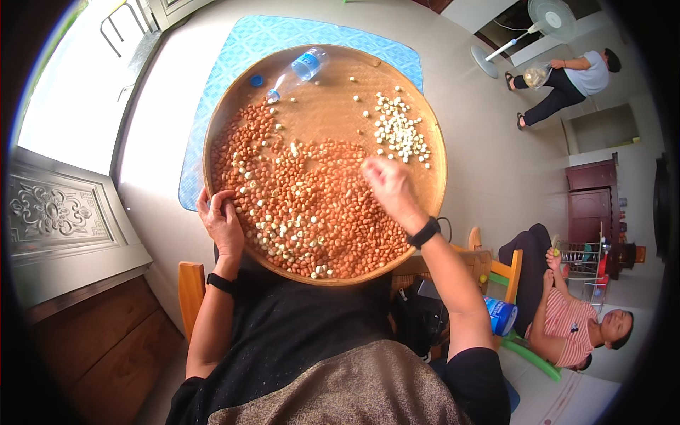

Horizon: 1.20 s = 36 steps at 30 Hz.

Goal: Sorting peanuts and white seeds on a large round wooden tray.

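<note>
A round woven bamboo tray [324,114] rests before me, its near rim at my lap. Reddish peanut kernels [340,196] cover its near and left parts, with pale seeds [281,228], which look like lotus seeds, scattered among them. A separate heap of pale seeds [401,130] lies at the right. My left hand [220,220] grips the left rim, fingers over the edge. Above the kernels, my right hand [390,183] is pinched and slightly blurred, with a small pale yellow piece at its fingertips. A clear plastic bottle [300,71] lies at the far side beside a blue cap [257,81].
Under the tray is a blue patterned mat [202,154]. A wooden chair [191,292] stands at left, a blue container [499,314] at right. One person [568,319] sits at right; another [579,79] stands holding a bag near a fan [552,21]. An open doorway [79,90] is at left.
</note>
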Each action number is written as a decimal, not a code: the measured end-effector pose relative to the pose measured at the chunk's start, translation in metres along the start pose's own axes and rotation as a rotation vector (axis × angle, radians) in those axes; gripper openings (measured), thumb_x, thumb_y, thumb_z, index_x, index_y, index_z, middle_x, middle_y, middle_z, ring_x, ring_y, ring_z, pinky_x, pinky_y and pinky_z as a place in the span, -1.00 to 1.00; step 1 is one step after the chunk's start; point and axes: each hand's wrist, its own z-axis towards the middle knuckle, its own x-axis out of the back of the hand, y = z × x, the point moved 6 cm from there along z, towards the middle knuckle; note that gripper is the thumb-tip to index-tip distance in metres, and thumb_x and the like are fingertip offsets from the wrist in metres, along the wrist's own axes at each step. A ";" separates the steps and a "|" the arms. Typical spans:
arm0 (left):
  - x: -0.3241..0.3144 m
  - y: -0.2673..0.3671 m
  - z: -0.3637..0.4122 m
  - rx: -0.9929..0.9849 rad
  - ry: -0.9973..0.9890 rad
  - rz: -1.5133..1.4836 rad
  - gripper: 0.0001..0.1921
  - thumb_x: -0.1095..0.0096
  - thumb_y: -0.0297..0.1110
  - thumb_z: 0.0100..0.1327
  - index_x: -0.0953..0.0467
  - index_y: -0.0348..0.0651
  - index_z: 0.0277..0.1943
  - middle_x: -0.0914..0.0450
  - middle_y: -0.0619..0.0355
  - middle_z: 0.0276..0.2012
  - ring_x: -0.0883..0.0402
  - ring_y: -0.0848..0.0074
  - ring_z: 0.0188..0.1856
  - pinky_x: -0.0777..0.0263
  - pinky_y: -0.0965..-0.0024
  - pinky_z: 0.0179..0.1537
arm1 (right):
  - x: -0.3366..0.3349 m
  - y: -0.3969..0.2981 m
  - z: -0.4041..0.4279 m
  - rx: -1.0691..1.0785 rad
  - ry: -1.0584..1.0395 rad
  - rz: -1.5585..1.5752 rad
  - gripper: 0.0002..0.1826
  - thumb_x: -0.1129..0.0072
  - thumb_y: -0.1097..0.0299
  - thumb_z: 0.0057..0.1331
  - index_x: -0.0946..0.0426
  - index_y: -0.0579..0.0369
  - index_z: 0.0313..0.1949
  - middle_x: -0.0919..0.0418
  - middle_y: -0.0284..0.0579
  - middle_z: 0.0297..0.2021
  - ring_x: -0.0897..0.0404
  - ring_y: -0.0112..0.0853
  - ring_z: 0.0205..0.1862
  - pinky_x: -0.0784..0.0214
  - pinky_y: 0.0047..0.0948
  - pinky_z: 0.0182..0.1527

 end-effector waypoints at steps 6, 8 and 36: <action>-0.002 0.000 0.002 -0.010 -0.006 0.019 -0.89 -0.02 -0.50 0.12 -0.51 -0.13 -0.34 -0.26 -0.02 0.02 -0.20 0.20 0.12 -0.10 0.30 0.10 | 0.021 0.000 0.026 0.129 0.252 -0.166 -0.90 0.02 0.44 0.17 -0.47 0.15 -0.43 -0.42 -0.11 -0.43 -0.42 -0.41 -0.48 -0.33 -0.42 -0.44; -0.003 0.001 0.002 -0.017 -0.002 0.017 -0.89 -0.02 -0.50 0.11 -0.51 -0.13 -0.33 -0.26 -0.02 0.02 -0.20 0.20 0.11 -0.11 0.29 0.10 | -0.008 0.003 0.035 0.108 0.087 -0.141 -0.90 0.00 0.46 0.15 -0.50 0.13 -0.45 -0.42 -0.11 -0.43 -0.43 -0.37 -0.47 -0.35 -0.38 -0.41; -0.002 0.001 0.001 0.001 0.015 0.001 -0.90 -0.04 -0.51 0.09 -0.50 -0.13 -0.36 -0.27 -0.05 0.00 -0.22 0.17 0.09 -0.11 0.27 0.09 | -0.054 0.015 0.051 -0.215 -0.187 0.732 -0.85 0.14 0.37 0.17 -0.35 0.15 -0.47 -0.41 -0.16 -0.57 -0.37 -0.46 -0.62 -0.24 -0.50 -0.56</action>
